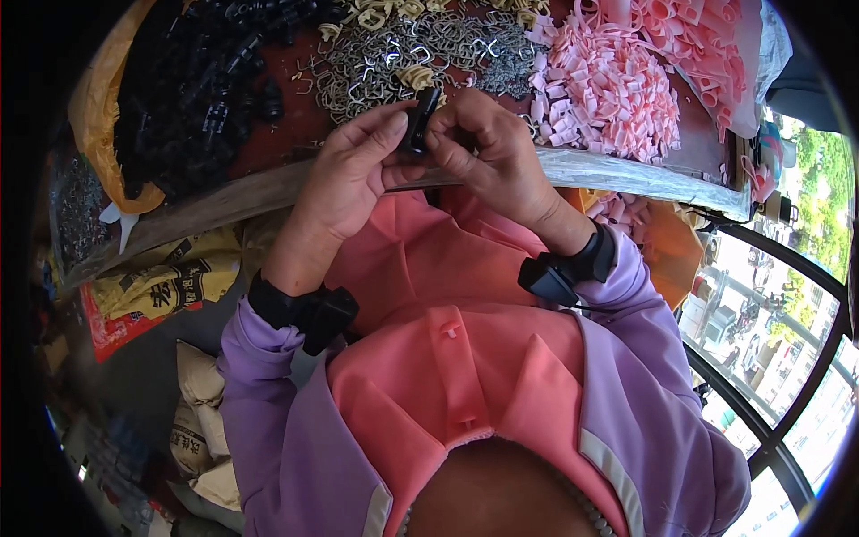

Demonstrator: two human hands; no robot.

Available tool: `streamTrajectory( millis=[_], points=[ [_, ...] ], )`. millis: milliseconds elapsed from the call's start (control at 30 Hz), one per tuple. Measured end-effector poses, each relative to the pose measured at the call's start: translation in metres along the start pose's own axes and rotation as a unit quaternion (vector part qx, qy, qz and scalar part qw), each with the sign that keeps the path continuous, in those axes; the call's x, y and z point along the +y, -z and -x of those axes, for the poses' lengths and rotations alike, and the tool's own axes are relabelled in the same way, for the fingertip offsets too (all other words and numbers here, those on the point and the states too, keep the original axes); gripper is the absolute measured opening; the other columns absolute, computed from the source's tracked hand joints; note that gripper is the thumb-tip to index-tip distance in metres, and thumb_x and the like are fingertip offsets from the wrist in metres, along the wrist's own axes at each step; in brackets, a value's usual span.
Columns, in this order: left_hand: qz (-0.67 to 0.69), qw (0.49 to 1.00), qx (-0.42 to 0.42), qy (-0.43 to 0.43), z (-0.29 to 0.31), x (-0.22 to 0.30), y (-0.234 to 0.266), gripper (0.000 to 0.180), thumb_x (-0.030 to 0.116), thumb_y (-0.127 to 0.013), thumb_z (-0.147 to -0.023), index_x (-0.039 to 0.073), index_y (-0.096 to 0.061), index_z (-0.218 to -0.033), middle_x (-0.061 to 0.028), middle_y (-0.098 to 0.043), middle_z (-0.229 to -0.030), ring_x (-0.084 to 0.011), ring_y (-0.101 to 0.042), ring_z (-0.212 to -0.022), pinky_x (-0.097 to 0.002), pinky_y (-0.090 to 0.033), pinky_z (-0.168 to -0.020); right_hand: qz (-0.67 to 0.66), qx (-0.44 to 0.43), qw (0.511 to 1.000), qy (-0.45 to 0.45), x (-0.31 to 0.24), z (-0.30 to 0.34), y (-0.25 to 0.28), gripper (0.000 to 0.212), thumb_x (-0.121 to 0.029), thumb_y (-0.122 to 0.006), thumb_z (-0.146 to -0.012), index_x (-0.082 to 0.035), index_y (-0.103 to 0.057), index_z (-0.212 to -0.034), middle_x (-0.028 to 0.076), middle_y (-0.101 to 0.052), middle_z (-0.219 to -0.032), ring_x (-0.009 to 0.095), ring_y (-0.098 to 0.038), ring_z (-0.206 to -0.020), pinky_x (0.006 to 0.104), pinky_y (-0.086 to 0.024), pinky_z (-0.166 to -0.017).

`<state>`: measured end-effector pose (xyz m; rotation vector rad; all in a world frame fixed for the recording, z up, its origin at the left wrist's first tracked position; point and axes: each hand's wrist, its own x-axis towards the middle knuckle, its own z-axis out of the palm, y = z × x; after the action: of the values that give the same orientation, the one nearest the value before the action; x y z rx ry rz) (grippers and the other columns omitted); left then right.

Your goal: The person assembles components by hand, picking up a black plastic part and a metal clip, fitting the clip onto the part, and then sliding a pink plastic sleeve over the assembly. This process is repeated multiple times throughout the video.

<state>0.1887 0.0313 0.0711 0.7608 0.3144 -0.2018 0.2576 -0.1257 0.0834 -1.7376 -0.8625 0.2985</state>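
a small black plastic clip (420,119) sits upright between both hands, held just above the near edge of the table (617,174). the left hand (351,170) pinches it from the side with thumb and forefinger closed on its lower part, and the right hand (488,152) presses fingertips against its other side, fingers curled in on the piece. whether a metal spring is already seated in it i cannot tell; the fingers hide the joint.

judging by how both hands close on this one piece, it looks to be mid-assembly, neither laid down as finished nor just picked up. around it the supplies are plentiful: a heap of bent wire springs (420,54) lies right behind the hands, a pile of black clip parts (206,89) spreads to the left, and a pile of pink clip parts (617,80) fills the right side of the table. a few pale yellow pieces (413,77) lie among the springs. with heaps this large, much work seems left, though no separate pile of finished clips shows clearly, so how many are done cannot be read here.

below the table, printed sacks (170,286) lie on the left, and black bands (309,309) sit on both wrists over purple sleeves (268,394).
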Motion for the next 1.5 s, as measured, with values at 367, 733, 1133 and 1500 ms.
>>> streamTrajectory(
  millis=[367, 733, 1133, 1500],
  points=[
    [-0.036, 0.998, -0.033, 0.048, 0.008, -0.002, 0.000, 0.029, 0.012, -0.043, -0.085, -0.003, -0.043, -0.109, -0.0092, -0.054, -0.093, -0.0154, -0.056, -0.078, -0.0263, -0.048, -0.068, 0.213, -0.044, 0.968, 0.123, -0.010, 0.001, 0.003, 0.012, -0.003, -0.059, -0.065, -0.004, -0.053, -0.075, 0.008, -0.047, -0.070, 0.025, -0.051, -0.058, 0.0315, -0.042, -0.050],
    [-0.109, 0.992, -0.050, 0.045, 0.012, -0.004, -0.007, 0.029, 0.012, -0.045, -0.084, -0.004, -0.045, -0.109, -0.0077, -0.055, -0.093, -0.0134, -0.055, -0.080, -0.0242, -0.046, -0.072, 0.209, -0.083, 0.970, 0.090, -0.016, -0.003, 0.005, 0.010, -0.003, -0.060, -0.063, -0.004, -0.054, -0.070, 0.007, -0.048, -0.067, 0.023, -0.052, -0.057, 0.0301, -0.042, -0.049],
    [0.007, 1.000, 0.001, 0.007, 0.017, 0.012, 0.023, 0.025, 0.009, -0.046, -0.082, -0.003, -0.047, -0.104, -0.0148, -0.055, -0.096, -0.0188, -0.056, -0.084, -0.0252, -0.046, -0.074, 0.378, -0.039, 0.915, 0.135, 0.012, -0.032, -0.005, 0.012, -0.011, -0.059, -0.063, -0.008, -0.055, -0.074, 0.004, -0.052, -0.075, 0.019, -0.051, -0.068, 0.0307, -0.038, -0.060],
    [0.032, 0.999, 0.027, -0.024, 0.017, 0.010, 0.036, 0.021, 0.011, -0.044, -0.084, -0.002, -0.048, -0.100, -0.0167, -0.054, -0.099, -0.0204, -0.055, -0.089, -0.0244, -0.046, -0.076, 0.467, -0.053, 0.869, 0.156, 0.036, -0.041, -0.018, 0.011, -0.016, -0.055, -0.066, -0.011, -0.052, -0.076, 0.003, -0.049, -0.073, 0.020, -0.049, -0.076, 0.0345, -0.034, -0.064]
  ],
)
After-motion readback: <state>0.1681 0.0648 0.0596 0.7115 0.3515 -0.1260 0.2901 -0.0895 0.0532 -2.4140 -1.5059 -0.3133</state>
